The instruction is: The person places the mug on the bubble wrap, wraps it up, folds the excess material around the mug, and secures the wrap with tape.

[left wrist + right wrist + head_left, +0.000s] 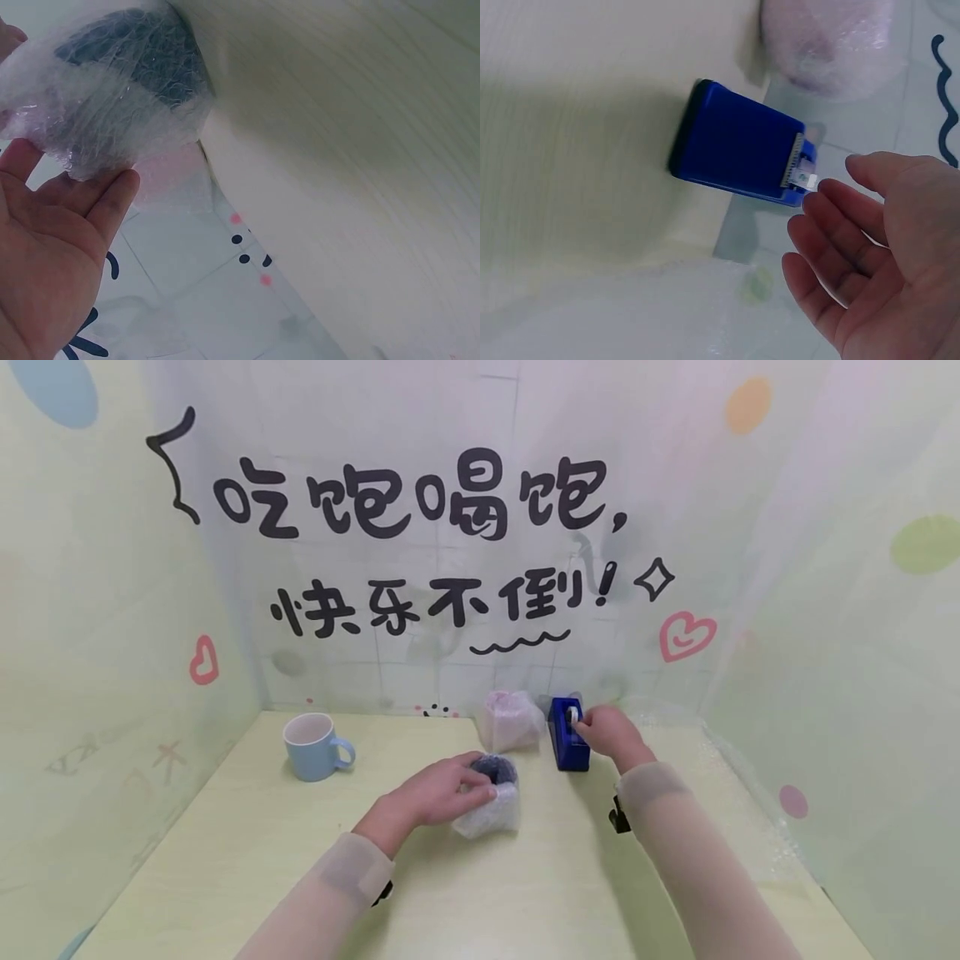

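A dark, bubble-wrapped object [495,814] stands mid-table with a dark hollow showing on top; its kind is hard to make out through the wrap. My left hand [442,792] holds it from the left side, and in the left wrist view the fingers [112,202] lie against the wrap. To its right is a blue tape dispenser [564,739]. My right hand [615,735] is at the dispenser's tape end. Seen from the right wrist, a short tape tab [803,178] sticks out by the toothed cutter, with thumb and fingers apart beside it.
A light blue mug [310,752] stands at the back left. Behind the held object sits a pink bubble-wrapped bundle [512,722], close to the dispenser. Clear bubble wrap [738,793] lies along the table's right side. A printed sheet wall [442,677] closes off the back.
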`<state>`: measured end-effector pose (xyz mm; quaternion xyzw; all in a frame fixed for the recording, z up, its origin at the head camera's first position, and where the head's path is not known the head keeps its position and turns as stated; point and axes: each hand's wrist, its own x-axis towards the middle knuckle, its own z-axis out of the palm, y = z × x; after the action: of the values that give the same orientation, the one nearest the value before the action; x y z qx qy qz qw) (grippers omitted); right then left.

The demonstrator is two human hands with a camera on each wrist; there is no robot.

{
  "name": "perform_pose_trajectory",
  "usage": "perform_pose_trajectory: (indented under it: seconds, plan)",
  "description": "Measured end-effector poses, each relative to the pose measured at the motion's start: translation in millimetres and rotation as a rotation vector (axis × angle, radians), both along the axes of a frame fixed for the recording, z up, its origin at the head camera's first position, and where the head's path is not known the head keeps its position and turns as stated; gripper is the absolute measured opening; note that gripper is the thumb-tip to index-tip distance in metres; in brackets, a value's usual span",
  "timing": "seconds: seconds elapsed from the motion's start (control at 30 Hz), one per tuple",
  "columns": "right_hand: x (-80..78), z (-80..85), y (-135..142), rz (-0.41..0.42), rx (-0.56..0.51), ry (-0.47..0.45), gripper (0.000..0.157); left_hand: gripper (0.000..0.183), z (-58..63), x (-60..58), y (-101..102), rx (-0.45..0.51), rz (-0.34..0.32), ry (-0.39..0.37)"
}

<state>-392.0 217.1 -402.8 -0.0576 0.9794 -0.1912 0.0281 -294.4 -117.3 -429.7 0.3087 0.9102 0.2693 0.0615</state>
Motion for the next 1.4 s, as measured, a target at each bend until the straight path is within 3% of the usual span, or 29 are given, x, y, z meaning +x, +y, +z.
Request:
perform_pose_trajectory:
  seconds: [0.3, 0.63, 0.73, 0.9, 1.2, 1.4]
  plan:
    - [-5.1, -24.4, -2.0, -0.105, -0.102, -0.064, 0.053, 0.05, -0.1, 1.2, 0.3, 0.004, 0.01, -0.011]
    - [-5.0, -37.1, -10.3, -0.277, -0.362, -0.095, 0.042, 0.049, -2.3, 1.8, 0.4, 0.015, 0.019, -0.004]
    - [-3.9, -37.5, -12.9, -0.322, -0.397, -0.108, 0.032, 0.049, -3.6, 2.2, 0.8, 0.019, 0.018, -0.001]
    - [-1.8, -28.9, -16.0, -0.371, -0.375, -0.136, 0.042, 0.049, -3.4, 1.5, 0.4, 0.018, 0.026, 0.011]
    - [1.7, -13.3, -19.1, -0.37, -0.348, -0.144, 0.038, 0.049, -1.5, 2.4, 0.5, 0.022, 0.025, 0.013]
    - [-1.9, -11.2, -16.1, -0.308, -0.386, -0.141, 0.041, 0.049, -2.2, 4.1, 0.7, 0.041, 0.036, 0.009]
